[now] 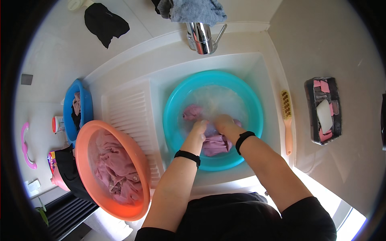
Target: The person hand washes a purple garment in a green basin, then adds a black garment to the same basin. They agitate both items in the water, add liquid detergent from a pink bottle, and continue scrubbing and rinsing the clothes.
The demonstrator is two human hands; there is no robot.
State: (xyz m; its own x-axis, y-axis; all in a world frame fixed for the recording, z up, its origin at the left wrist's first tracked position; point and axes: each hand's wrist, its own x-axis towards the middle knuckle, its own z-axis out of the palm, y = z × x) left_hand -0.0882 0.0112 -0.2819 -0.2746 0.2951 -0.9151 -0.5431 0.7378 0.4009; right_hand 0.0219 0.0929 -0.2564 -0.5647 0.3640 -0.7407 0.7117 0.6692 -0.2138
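A turquoise basin (257,120) of cloudy, sudsy water stands in a white sink (268,99). Both of my hands are dipped into this water. My left hand (200,129) is at the middle of the basin, its fingers partly submerged. Close by on the right, my right hand (224,123) goes under the surface, and the water hides its fingers. Wet pink cloth (217,145) lies bunched just below the hands, and another pink bit (192,112) shows to the upper left. Whether either hand grips the cloth is hidden.
At left, an orange basin (144,168) with soaking pink clothing rests tilted on the ribbed drainboard (126,108). Behind it sits a blue tub (88,105). A chrome faucet (201,39) rises above the sink. A wooden brush (288,129) and a soap tray (307,105) lie right.
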